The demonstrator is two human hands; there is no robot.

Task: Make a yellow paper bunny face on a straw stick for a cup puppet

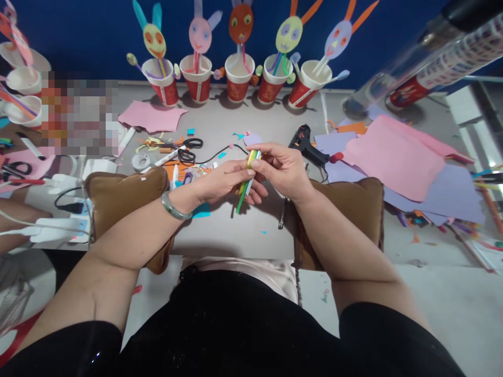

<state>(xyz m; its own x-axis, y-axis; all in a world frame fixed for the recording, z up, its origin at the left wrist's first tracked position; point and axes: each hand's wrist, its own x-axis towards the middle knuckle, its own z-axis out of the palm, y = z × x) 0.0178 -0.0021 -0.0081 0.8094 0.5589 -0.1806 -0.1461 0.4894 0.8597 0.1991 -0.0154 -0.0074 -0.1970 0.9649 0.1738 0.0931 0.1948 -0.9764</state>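
A small bundle of thin straws (244, 192), in yellow, green, white and blue, is pinched between my two hands above the front of the table. My left hand (227, 179) grips it from the left, its fingers partly behind the straws. At the upper end, the thumb and fingers of my right hand (283, 166) close on the same bundle. Below my hands the green straw sticks out lowest. Beyond them, a black glue gun (308, 146) lies to the right, and black-handled scissors (188, 149) lie to the left.
Several red-and-white paper cups (238, 86) with paper rabbit heads line the back wall. Pink paper (396, 157) and purple sheets cover the right side. Brown cushions (121, 201) lie under both forearms. A white power strip (58, 229) is at left, and a pen (282, 213) lies near my right wrist.
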